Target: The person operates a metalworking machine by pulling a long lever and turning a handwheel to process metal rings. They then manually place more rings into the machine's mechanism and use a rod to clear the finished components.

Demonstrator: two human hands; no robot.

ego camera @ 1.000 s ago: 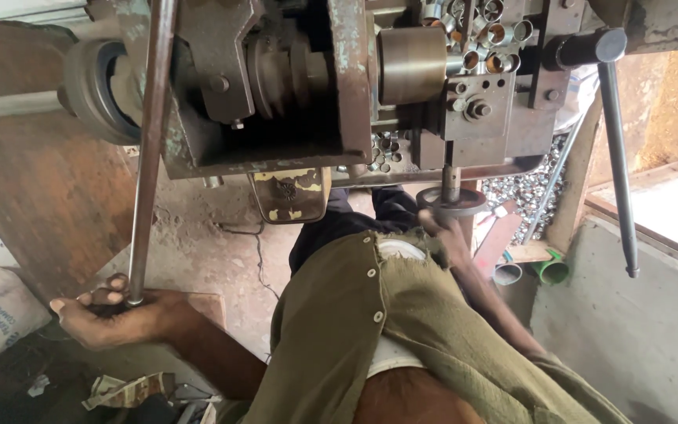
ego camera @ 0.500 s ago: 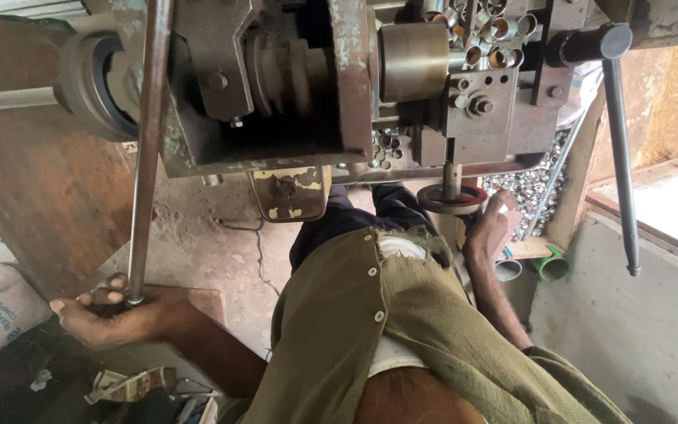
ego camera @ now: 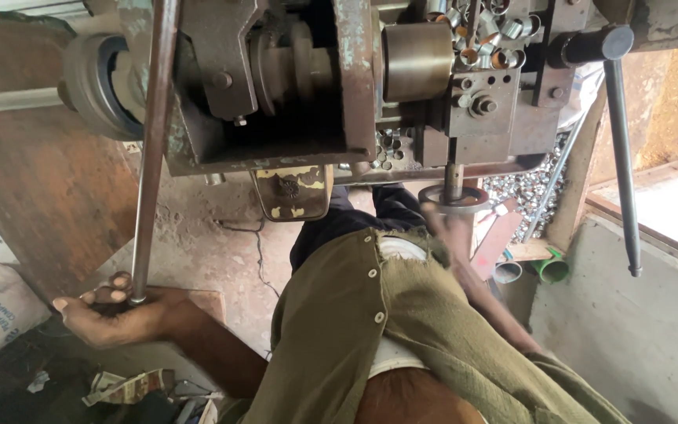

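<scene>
Gripping the long steel lever (ego camera: 147, 149) at its lower end, the left hand (ego camera: 123, 314) is bracing it for leverage, while the blurred right hand (ego camera: 453, 235), grip unreadable, is reaching toward the machine's small handwheel (ego camera: 454, 196).

Head camera, close, facing steeply down

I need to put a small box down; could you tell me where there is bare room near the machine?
The concrete ledge right of the long lever looks bare. The floor patch between the left hand and the olive shirt is bare. The tray of metal rings is crowded.
</scene>
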